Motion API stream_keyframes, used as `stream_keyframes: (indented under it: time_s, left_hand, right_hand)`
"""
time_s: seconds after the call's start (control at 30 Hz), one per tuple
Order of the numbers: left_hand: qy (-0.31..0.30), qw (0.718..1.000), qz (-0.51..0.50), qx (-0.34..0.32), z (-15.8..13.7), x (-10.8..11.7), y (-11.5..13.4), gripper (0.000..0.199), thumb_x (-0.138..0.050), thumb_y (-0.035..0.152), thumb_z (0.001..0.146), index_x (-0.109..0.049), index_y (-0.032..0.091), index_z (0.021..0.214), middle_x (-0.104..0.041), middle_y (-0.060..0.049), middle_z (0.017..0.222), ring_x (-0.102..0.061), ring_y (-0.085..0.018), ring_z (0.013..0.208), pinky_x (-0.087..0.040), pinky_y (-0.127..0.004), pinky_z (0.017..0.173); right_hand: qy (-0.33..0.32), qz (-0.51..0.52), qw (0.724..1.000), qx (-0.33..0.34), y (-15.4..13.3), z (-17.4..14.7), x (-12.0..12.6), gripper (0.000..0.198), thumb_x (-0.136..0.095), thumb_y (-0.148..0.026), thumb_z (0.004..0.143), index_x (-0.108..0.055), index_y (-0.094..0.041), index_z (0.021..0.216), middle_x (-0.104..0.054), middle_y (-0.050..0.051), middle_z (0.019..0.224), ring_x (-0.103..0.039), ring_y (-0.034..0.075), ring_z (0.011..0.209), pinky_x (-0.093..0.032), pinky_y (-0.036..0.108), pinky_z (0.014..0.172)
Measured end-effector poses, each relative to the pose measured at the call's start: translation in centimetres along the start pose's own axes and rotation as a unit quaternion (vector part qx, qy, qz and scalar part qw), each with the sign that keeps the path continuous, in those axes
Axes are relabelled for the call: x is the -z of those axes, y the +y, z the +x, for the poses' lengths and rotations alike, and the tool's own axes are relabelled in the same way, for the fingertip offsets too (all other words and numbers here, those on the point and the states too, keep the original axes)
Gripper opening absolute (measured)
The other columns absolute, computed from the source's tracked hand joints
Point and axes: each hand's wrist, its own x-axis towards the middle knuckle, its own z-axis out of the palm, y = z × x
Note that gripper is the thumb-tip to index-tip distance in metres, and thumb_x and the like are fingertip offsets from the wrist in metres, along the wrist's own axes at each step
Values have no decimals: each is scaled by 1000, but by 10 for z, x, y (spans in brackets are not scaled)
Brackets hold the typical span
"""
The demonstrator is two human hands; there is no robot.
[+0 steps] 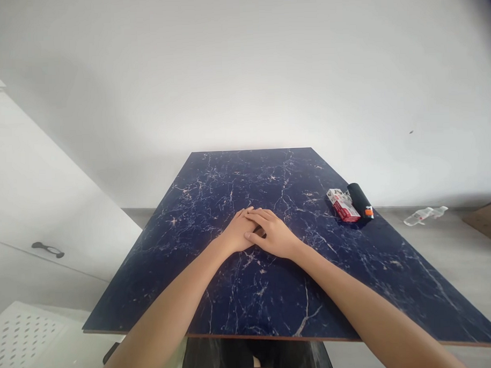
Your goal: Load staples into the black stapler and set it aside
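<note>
My left hand [234, 234] lies palm down near the middle of the dark blue marble-patterned table [245, 176]. My right hand [277, 236] rests partly over it, with its fingers stretched across the back of the left hand and its thumb apart. A small gap shows between the right thumb and forefinger. Some of the left fingers are hidden under the right ones. Neither hand shows anything held.
A red and white box [343, 205] lies beside a black roll [359, 200] with an orange label at the table's right edge. A clear plastic bottle [421, 215] is on the floor beyond. A white cabinet [36, 191] stands on the left.
</note>
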Motion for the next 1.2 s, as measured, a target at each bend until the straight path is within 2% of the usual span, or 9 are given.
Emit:
stream_keyframes:
  time_s: [0.27, 0.53, 0.73, 0.93, 1.13, 1.2]
  left_hand:
    - [8, 1000, -3, 9, 1, -1, -3, 56, -34, 56, 104, -41, 37, 157, -31, 1, 168, -21, -31, 157, -16, -53, 128]
    - [10, 1000, -8, 12, 1, 0, -1, 57, -34, 56, 104, -41, 36, 157, -30, 0, 168, -22, -33, 156, -17, -54, 128]
    - [-2, 1000, -4, 22, 2, -2, -1, 58, -33, 57, 104, -42, 34, 156, -28, 0, 169, -18, -32, 158, -15, -53, 128]
    - [0, 1000, -4, 21, 2, -2, -2, 58, -34, 56, 104, -42, 33, 157, -29, -1, 169, -19, -32, 158, -15, -53, 128]
    - [12, 1000, 2, -4, 2, -4, -5, 52, -37, 51, 104, -47, 33, 153, -31, 0, 168, -23, -31, 156, -16, -51, 128]
    - [23, 1000, 13, -17, 3, -5, -5, 49, -39, 47, 104, -53, 31, 149, -37, -1, 166, -28, -32, 154, -19, -50, 126]
  right_hand:
    - [5, -4, 1000, -1, 1, 0, -4, 56, -55, -49, 98, -53, -26, 149, -59, 10, 146, -52, 35, 133, -45, 59, 110]
    - [6, -3, 1000, -4, 1, -1, -4, 55, -55, -48, 99, -52, -26, 149, -58, 10, 147, -51, 35, 136, -42, 60, 113]
    - [-4, -2, 1000, -6, 0, -2, -1, 56, -54, -50, 99, -51, -28, 150, -57, 9, 149, -50, 34, 137, -43, 59, 113]
    - [-10, -7, 1000, -4, 0, -2, 1, 56, -54, -50, 99, -52, -24, 150, -57, 10, 149, -49, 34, 138, -42, 58, 115]
    - [-24, -12, 1000, 0, 1, 0, 1, 59, -51, -52, 101, -49, -24, 152, -54, 10, 152, -47, 34, 141, -37, 60, 118]
    - [-26, -9, 1000, 6, 0, 1, 1, 59, -49, -53, 101, -48, -25, 153, -54, 10, 152, -47, 34, 141, -38, 60, 118]
